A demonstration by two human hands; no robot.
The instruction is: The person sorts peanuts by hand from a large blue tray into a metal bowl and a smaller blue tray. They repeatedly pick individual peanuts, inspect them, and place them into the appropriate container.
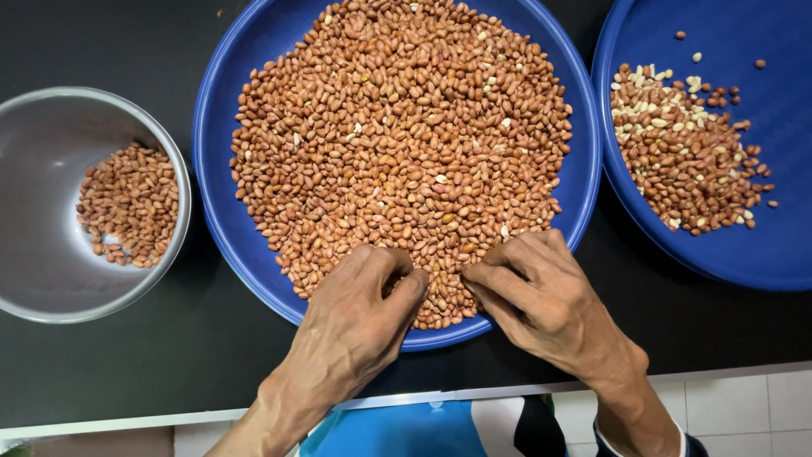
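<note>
Black worktop [211, 355] carries a blue tray [222, 211] of peanuts [397, 144] — left hand [355, 322] and right hand [541, 296] rest in its near edge, each grip pinching nuts; steel bowl [34, 254] lies left of them.

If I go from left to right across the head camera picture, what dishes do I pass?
Round shiny metal bowl with some peanuts → big round blue tray heaped with peanuts → second blue tray with a small peanut pile.

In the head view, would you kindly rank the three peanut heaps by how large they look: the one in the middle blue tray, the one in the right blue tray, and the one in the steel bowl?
1. Heap in the middle round blue plastic tray, clearly largest.
2. Heap in the right blue tray.
3. Heap in the round steel bowl, smallest.
</note>
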